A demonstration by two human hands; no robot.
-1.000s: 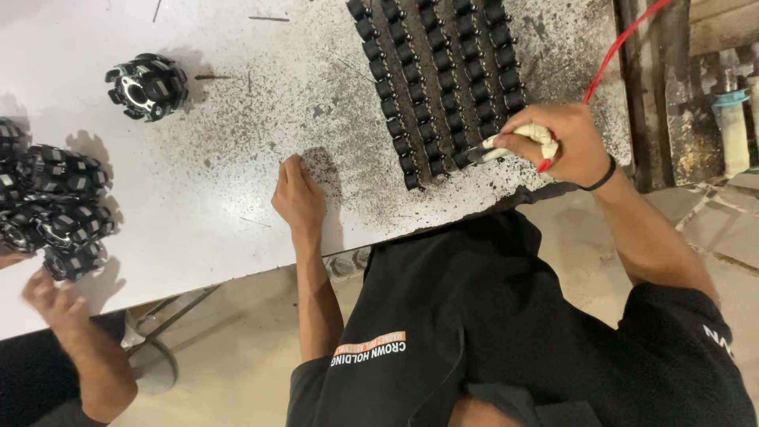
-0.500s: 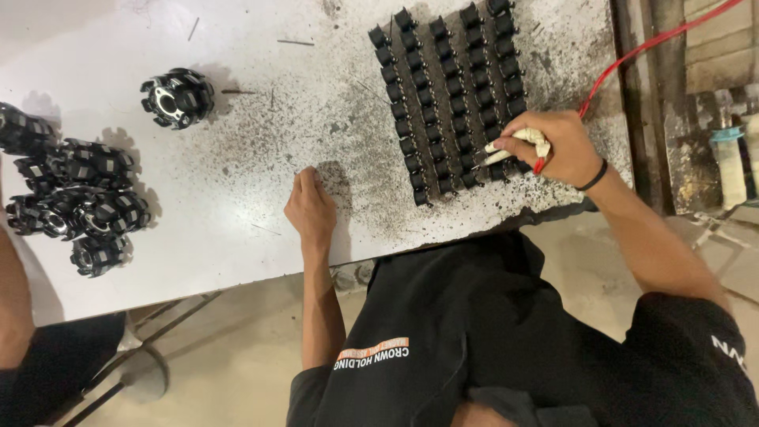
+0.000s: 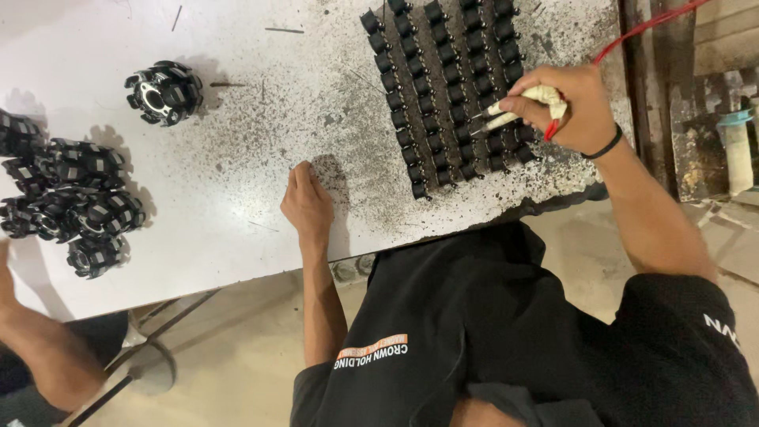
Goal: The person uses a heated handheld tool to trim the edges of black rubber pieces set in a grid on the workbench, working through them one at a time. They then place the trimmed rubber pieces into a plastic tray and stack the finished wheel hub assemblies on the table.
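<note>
A single black round stator-like part with a metal-ringed hollow centre (image 3: 164, 92) sits on the white speckled tabletop (image 3: 237, 190) at 10 o'clock. A cluster of the same black round parts (image 3: 67, 204) is heaped at 9 o'clock, touching one another. A thin dark metal sliver (image 3: 284, 31) lies at 11 o'clock. At 3 o'clock, off the tabletop, a pale tube with a teal band (image 3: 737, 154) stands among rusty metal framing (image 3: 656, 95). A co-worker's bare forearm (image 3: 39, 356) shows at 8 o'clock.

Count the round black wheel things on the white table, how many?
About 7: one alone at upper left, and a heap of roughly six at the left edge. Some overlap or run out of view, so more may be hidden.
</note>
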